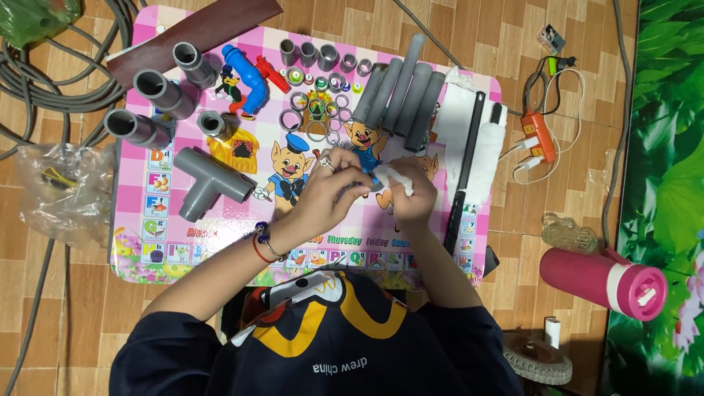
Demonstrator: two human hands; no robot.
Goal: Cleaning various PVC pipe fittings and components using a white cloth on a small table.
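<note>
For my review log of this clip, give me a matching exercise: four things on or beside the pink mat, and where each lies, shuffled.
Things:
1. grey T-fitting
2. blue valve
3. pink bottle
4. white tape

Places:
A. on the floor, right of the mat
B. between the left hand and right hand
C. left part of the mat, below the three grey couplings
D. top of the mat, beside a red handle

Pairs: 1-C, 2-D, 3-A, 4-B
</note>
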